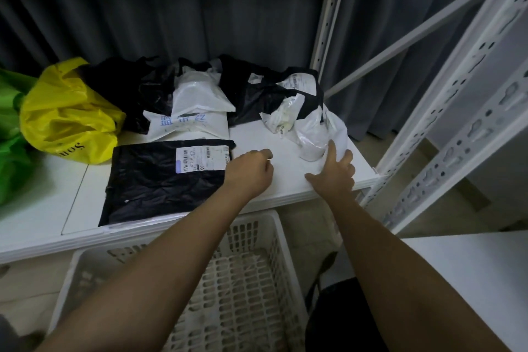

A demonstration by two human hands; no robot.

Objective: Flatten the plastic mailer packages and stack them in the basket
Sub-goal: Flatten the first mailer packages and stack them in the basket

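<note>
Below the curtain [171,3], a white table [285,180] runs from the left edge to a slotted rack [457,111] on the right; its near edge overhangs a white lattice basket [243,294] on the floor, whose inside shows no mailers; bare tabletop lies between the two hands and out to the right corner. Along the back of the table sits a heap of crumpled black and white mailers [243,88], with a yellow bag [65,114] and a green bag [11,151] at left; a flattened black mailer [160,180] lies at the near edge, label up. Left hand [251,168] has its fingers curled and hovers just right of that mailer's label corner, holding nothing visible; right hand [334,168] is spread, fingertips touching a crumpled white mailer [317,134] near the right corner.
</note>
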